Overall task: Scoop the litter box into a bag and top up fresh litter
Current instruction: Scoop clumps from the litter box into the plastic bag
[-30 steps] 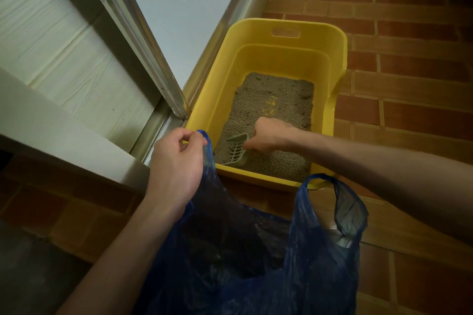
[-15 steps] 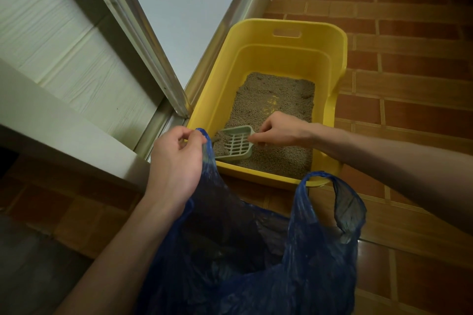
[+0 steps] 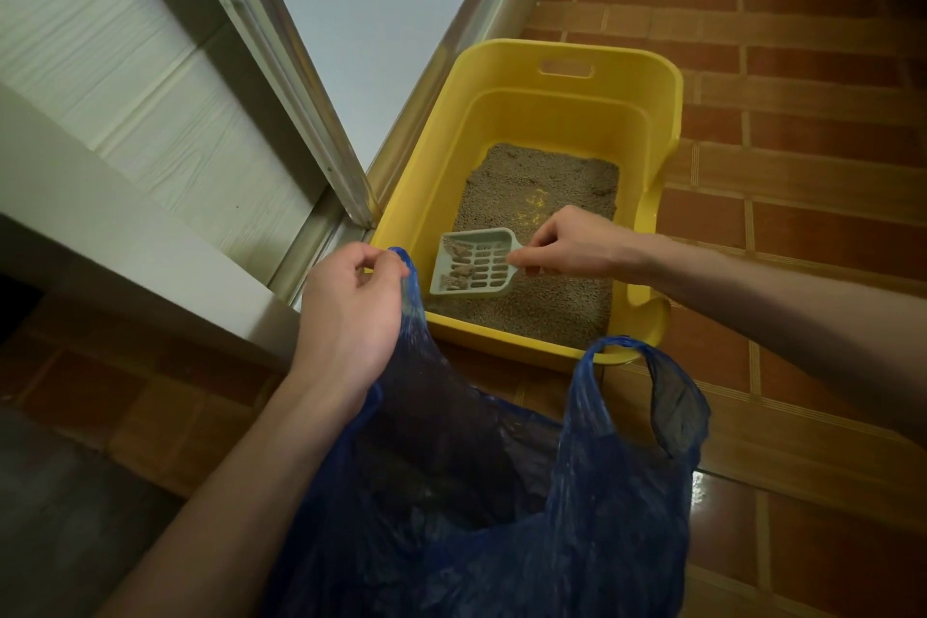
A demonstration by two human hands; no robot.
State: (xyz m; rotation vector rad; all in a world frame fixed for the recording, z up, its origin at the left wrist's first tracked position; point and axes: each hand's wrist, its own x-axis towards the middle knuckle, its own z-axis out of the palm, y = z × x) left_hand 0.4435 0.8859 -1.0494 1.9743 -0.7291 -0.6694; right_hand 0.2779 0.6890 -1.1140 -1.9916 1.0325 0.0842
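Litter box, yellow, sits on the brick floor against the metal door frame, grey litter covering its bottom. From the head camera I see my right hand pinching the handle of the scoop, held level above the near left corner of the litter so the clumps stay on its slots while loose grains can drop through. My left hand grips one handle of the blue bag, holding its mouth wide just near of the box; I judge that keeps the carry short. White wall panels stand left.
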